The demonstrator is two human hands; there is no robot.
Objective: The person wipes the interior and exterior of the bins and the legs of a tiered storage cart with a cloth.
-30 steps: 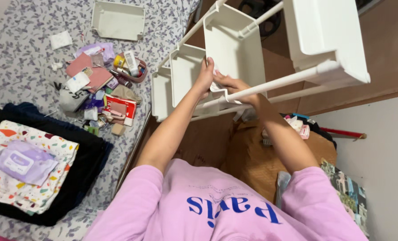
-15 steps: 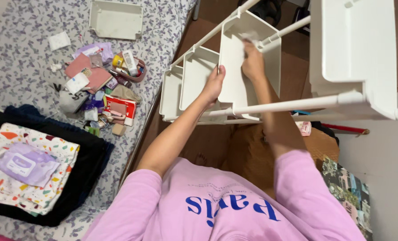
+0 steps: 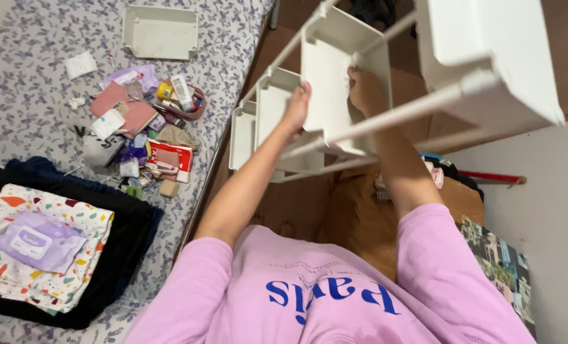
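A: Where are the hands?

B: Both are up on the white plastic shelf rack [image 3: 386, 108], which fills the view from twelve to three o'clock. The left hand [image 3: 296, 109] grips the outer wall of the second bin [image 3: 325, 76], fingers curled over its edge, thumb side toward the lower bins.

A: And the right hand?

B: The right hand [image 3: 364, 89] is inside that same bin, at about one o'clock from the left hand, pressed against the inner wall with a small white cloth or wipe [image 3: 356, 60] bunched under the fingertips. Whether the fingers are pinching it or only pressing it flat, I cannot tell.

A: What lies around?

B: At nine to eleven o'clock, a bed with a floral sheet [image 3: 35, 83]. On it sits a loose white tray [image 3: 160, 30] at eleven, a heap of small toiletries and packets [image 3: 144, 127] below it, and at eight o'clock a purple pack of wipes [image 3: 39, 239] on a speckled cloth [image 3: 16, 280] over a dark blanket [image 3: 125, 236]. The pink sweatshirt [image 3: 322, 293] fills six o'clock.
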